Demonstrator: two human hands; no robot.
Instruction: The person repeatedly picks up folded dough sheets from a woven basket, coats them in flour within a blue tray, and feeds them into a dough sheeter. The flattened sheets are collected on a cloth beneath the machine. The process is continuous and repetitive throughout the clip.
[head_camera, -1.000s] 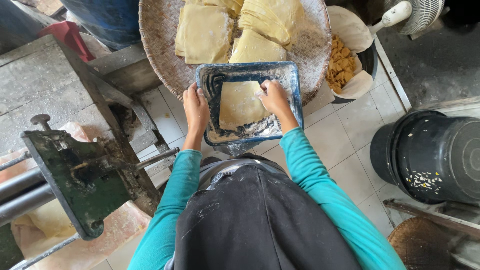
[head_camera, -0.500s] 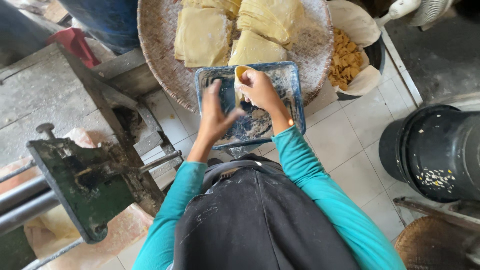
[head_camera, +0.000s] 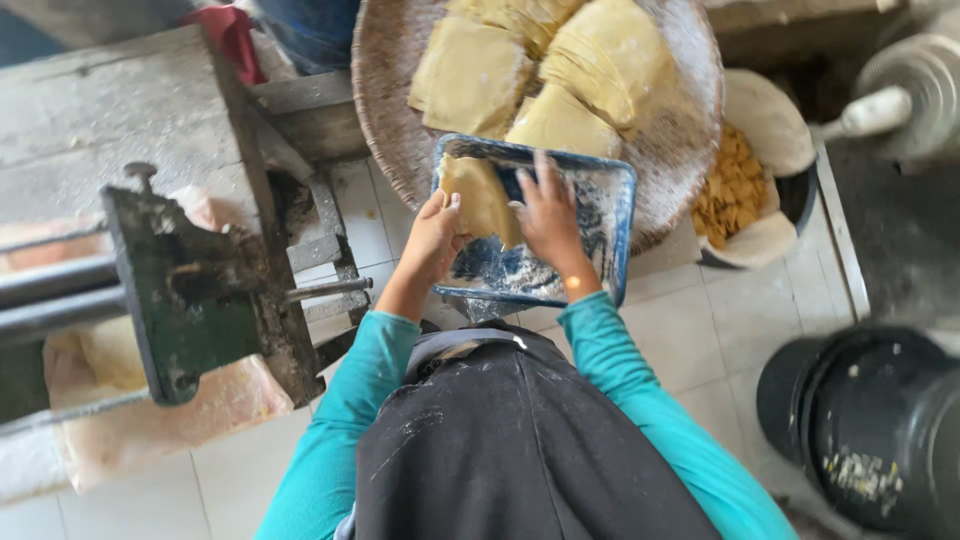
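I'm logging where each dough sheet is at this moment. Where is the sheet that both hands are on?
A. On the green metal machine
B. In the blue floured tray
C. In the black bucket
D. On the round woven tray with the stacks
B: both the left hand and right hand hold the dough sheet inside the blue tray.
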